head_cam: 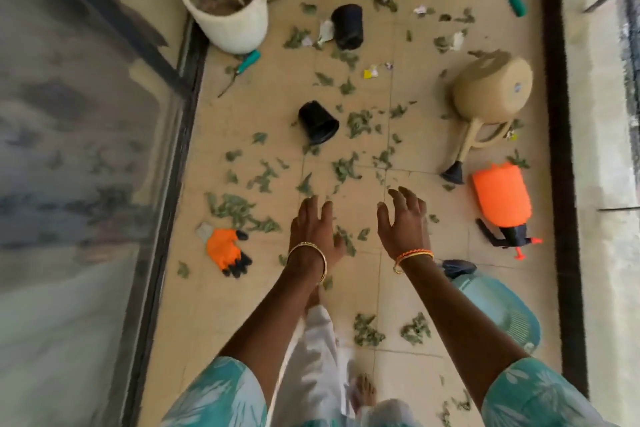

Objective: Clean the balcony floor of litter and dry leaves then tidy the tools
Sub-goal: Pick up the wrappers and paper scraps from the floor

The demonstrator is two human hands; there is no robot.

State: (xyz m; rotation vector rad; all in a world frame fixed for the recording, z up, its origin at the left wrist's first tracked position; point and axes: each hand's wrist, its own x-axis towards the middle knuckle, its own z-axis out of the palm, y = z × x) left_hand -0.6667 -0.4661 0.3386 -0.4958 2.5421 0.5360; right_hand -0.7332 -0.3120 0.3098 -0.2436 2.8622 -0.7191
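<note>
I see both hands at frame centre, left hand and right hand, fingers spread, holding nothing. Dry leaves litter the floor throughout. Beyond: two orange gloves, two black pots, one watering can.

Watering can right, pot left.

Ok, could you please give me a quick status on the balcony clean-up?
Left hand and right hand open, holding nothing. Dry leaves scattered over floor. Tipped black pot, orange glove, watering can lying among them.
</note>
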